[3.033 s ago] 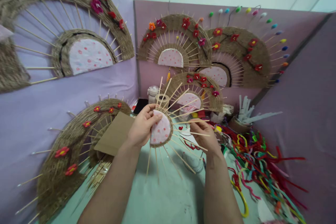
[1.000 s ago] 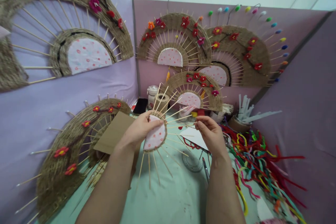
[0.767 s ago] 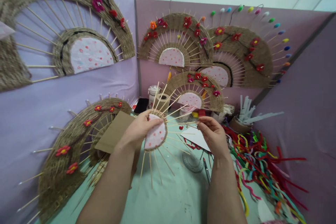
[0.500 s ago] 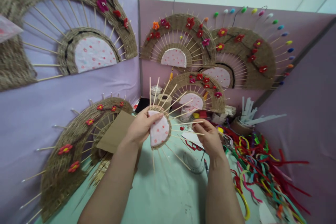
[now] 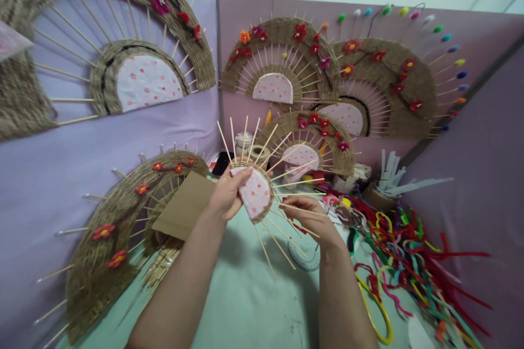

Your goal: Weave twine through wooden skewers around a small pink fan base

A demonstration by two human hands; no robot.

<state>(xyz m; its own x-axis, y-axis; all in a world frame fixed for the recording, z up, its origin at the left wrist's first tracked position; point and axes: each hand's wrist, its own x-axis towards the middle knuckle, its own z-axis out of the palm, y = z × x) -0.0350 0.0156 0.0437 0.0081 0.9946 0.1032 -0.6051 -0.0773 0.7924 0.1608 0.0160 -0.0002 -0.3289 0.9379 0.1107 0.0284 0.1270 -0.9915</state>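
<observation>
My left hand (image 5: 228, 192) grips a small half-round fan frame (image 5: 257, 192), its thumb lying on the pink-dotted white face. Twine edges the curved rim, and thin wooden sticks (image 5: 282, 148) radiate from it. The fan's straight side slants down at the left. Over the sticks on the fan's right side, my right hand (image 5: 308, 217) has its fingertips pinched close to the rim, around one wooden stick (image 5: 305, 209). Part of that stick passes across the fingers. Whether twine is also between the fingertips is too small to tell.
Finished twine fans with felt flowers hang on the back panel (image 5: 282, 6) and left panel. Another fan (image 5: 102, 234) leans at left by a cardboard sheet (image 5: 184, 204). Pipe cleaners (image 5: 413, 262), yellow-handled scissors (image 5: 382, 319) and a clear round dish (image 5: 305, 253) lie at right.
My right hand has moved left and slightly down, from the sticks' outer ends to near the rim. The fan has turned a little counterclockwise in my left hand.
</observation>
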